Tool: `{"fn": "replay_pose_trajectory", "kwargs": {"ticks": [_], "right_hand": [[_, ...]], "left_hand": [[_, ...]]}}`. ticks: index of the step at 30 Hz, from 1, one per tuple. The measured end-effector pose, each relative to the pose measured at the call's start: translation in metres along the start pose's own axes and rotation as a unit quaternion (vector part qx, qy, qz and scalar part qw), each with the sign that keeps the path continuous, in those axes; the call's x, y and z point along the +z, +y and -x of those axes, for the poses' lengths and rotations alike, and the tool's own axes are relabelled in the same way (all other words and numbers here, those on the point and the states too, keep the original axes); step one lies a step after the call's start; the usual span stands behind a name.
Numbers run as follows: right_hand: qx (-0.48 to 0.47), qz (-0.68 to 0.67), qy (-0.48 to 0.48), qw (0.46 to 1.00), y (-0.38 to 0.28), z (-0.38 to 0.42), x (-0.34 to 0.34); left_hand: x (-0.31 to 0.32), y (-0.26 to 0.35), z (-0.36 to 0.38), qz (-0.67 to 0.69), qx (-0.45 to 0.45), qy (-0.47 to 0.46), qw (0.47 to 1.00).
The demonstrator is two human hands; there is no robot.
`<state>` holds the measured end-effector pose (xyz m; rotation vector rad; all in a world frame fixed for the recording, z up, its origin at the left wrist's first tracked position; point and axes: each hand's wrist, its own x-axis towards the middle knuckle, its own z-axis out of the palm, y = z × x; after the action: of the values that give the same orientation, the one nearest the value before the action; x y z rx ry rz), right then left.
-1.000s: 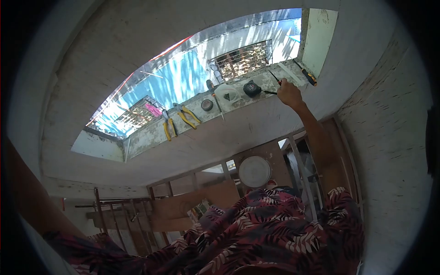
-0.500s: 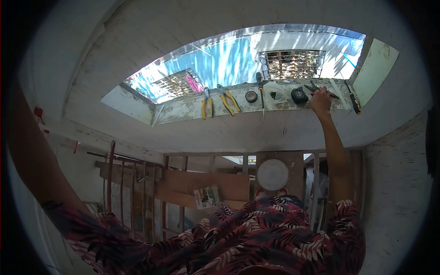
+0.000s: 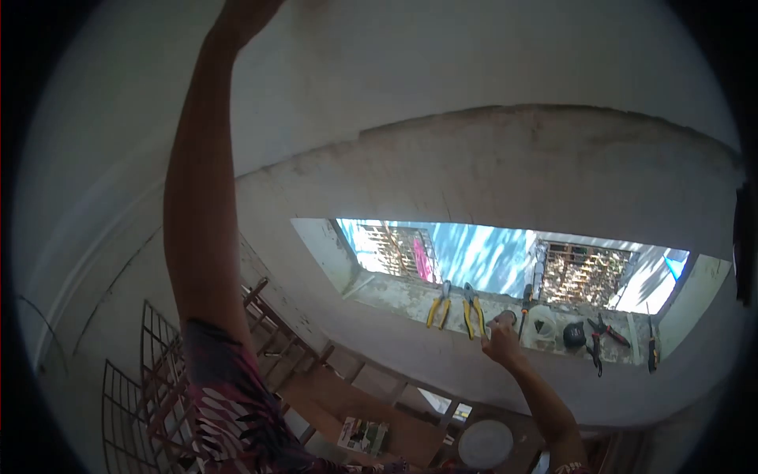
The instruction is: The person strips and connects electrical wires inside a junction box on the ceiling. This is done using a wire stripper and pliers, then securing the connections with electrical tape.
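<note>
My right hand [image 3: 502,341] is at the window sill, its fingers closed around a dark roll of electrical tape [image 3: 510,317], which they partly cover. To its left lie two pairs of yellow-handled pliers, the nearer one [image 3: 473,312] close to my fingers and the other [image 3: 439,306] farther along. A screwdriver [image 3: 525,308] lies just right of the hand. Wire strippers with red and black handles [image 3: 608,336] rest with their handles spread. My left hand [image 3: 251,14] is raised high against the wall; the frame's top edge cuts off its fingers.
Also on the sill [image 3: 387,296] are a translucent container [image 3: 545,325], a black tape measure [image 3: 574,336] and an orange-and-black screwdriver [image 3: 652,347]. Below stand a round white lid [image 3: 485,444], brown boards [image 3: 332,399] with a printed box [image 3: 363,435], and metal railings [image 3: 150,371].
My right hand has left the red-handled wire strippers and moved left to the tape roll. My left arm has risen up the wall. The view has tilted up and left.
</note>
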<state>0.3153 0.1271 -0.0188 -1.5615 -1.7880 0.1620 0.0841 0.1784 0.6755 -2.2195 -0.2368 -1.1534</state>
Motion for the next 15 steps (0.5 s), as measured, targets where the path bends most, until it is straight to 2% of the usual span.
{"fn": "replay_pose_trajectory", "kwargs": {"ticks": [2,3,4,7,8,10,12,13,15], "right_hand": [[0.012,0.052,-0.005,0.999,-0.008,-0.027,0.024],[0.018,0.088,-0.039,0.995,-0.008,-0.04,0.034],[0.008,0.088,-0.028,0.996,-0.012,-0.051,0.041],[0.055,0.173,-0.123,0.976,-0.011,-0.074,0.071],[0.054,0.175,-0.118,0.976,-0.009,-0.081,0.08],[0.11,0.178,-0.187,0.96,-0.008,-0.086,0.093],[0.114,0.188,-0.192,0.957,-0.01,-0.087,0.095],[0.114,0.204,-0.201,0.951,-0.01,-0.087,0.096],[0.115,0.219,-0.211,0.946,-0.011,-0.087,0.097]], "left_hand": [[-0.004,0.011,0.004,0.036,-0.085,-0.016,0.996],[-0.003,0.024,0.004,0.201,-0.114,-0.007,0.973],[0.005,-0.01,0.0,0.244,-0.109,0.016,0.963],[0.003,0.017,-0.005,0.229,-0.139,0.024,0.963],[0.006,0.017,-0.006,0.224,-0.145,0.041,0.963],[0.011,0.023,-0.005,0.221,-0.153,0.059,0.961],[0.016,0.032,-0.002,0.185,-0.146,0.115,0.965],[0.018,0.032,-0.001,0.187,-0.146,0.114,0.965],[0.021,0.028,0.001,0.127,-0.095,0.203,0.966]]}}
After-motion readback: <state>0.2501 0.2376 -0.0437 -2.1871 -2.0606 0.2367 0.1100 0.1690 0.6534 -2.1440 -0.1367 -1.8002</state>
